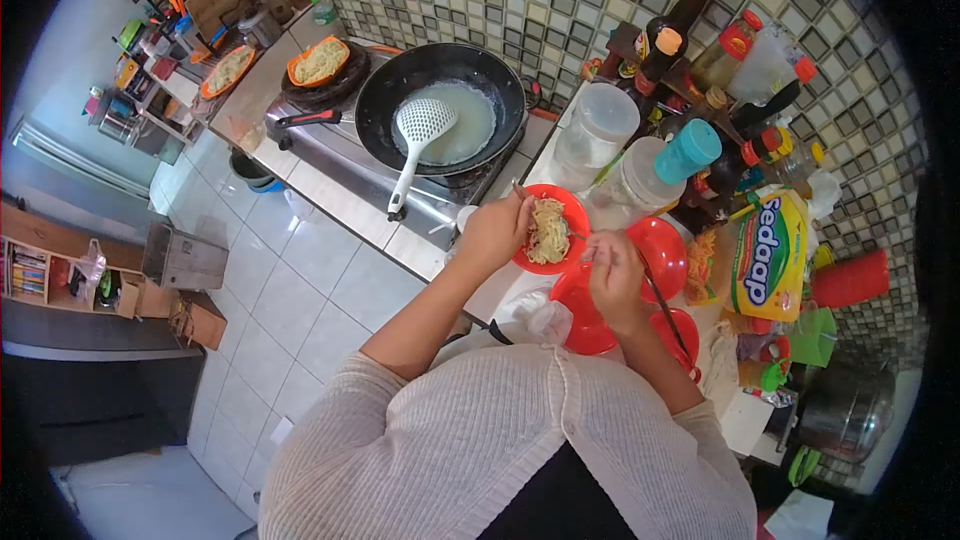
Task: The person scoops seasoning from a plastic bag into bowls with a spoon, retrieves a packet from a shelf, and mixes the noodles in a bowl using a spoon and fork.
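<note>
A red bowl [574,208] with noodles [548,232] in it stands on the counter in front of me. My left hand [497,230] is closed at the bowl's left side, around the handle of a thin metal utensil [517,187]. At the right side, my right hand [615,275] is closed in a pinch on a second thin metal utensil [575,234], whose end reaches into the noodles. More red bowls [658,250] stand beside and under my right hand, one with a long dark-handled utensil [664,302] across it.
A black wok [375,110] with cloudy liquid and a white slotted ladle [427,124] sits on the stove [340,167]. Clear jars [597,130], a blue cup [688,151], sauce bottles [730,50] and a yellow-green pack [768,255] crowd the right. Orange noodle plates [320,62] stand upper left.
</note>
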`<action>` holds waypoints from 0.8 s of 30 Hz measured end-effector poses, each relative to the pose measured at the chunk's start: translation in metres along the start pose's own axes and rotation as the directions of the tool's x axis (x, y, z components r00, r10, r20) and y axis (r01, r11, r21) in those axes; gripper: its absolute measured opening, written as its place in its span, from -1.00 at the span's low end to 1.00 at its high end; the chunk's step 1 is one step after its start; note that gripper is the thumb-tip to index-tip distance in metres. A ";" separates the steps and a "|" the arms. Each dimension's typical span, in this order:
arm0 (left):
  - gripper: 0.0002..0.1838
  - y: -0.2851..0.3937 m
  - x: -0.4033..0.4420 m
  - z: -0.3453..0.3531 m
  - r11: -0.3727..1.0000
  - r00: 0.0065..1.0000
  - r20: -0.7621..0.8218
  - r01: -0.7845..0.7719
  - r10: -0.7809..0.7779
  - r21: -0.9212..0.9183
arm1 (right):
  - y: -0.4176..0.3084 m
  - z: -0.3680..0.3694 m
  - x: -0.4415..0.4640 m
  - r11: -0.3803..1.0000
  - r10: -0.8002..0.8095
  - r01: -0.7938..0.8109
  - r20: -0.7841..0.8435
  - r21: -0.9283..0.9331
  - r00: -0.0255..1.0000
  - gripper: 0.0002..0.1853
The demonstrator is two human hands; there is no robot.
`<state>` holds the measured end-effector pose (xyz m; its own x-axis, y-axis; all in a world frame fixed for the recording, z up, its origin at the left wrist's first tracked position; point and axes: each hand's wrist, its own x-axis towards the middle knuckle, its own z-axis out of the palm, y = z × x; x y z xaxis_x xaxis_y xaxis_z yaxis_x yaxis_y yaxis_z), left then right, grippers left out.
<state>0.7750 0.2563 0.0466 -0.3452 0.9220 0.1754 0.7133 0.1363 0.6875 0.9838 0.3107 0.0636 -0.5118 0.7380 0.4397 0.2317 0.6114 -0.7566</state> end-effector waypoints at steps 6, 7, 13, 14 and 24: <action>-0.66 -0.018 0.006 0.008 0.994 0.999 -0.003 0.040 -0.041 -0.103 | 0.001 0.012 -0.028 0.911 -0.335 0.374 0.218 -0.172 0.917 -0.78; -0.66 -0.023 0.007 0.009 0.998 1.000 -0.017 0.019 -0.020 -0.062 | 0.003 0.015 -0.031 0.912 -0.319 0.369 0.256 -0.179 0.912 -0.76; -0.62 -0.029 0.001 -0.021 0.996 0.996 -0.038 0.081 -0.082 -0.021 | 0.009 -0.005 -0.007 0.999 0.032 -0.036 0.086 0.041 0.996 -0.86; -0.60 -0.031 -0.001 -0.026 0.996 0.994 -0.058 0.092 -0.093 -0.009 | 0.011 -0.011 0.002 0.999 0.032 -0.036 0.084 0.041 0.996 -0.86; -0.64 0.013 -0.020 -0.030 0.978 0.996 0.081 0.020 -0.038 0.207 | 0.052 0.007 0.029 0.985 0.026 -0.031 0.031 0.171 0.999 -0.87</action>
<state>0.7731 0.2287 0.0726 -0.3213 0.9425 0.0916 0.8168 0.2269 0.5304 0.9750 0.3620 0.0331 -0.5315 0.7441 0.4048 0.1022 0.5307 -0.8413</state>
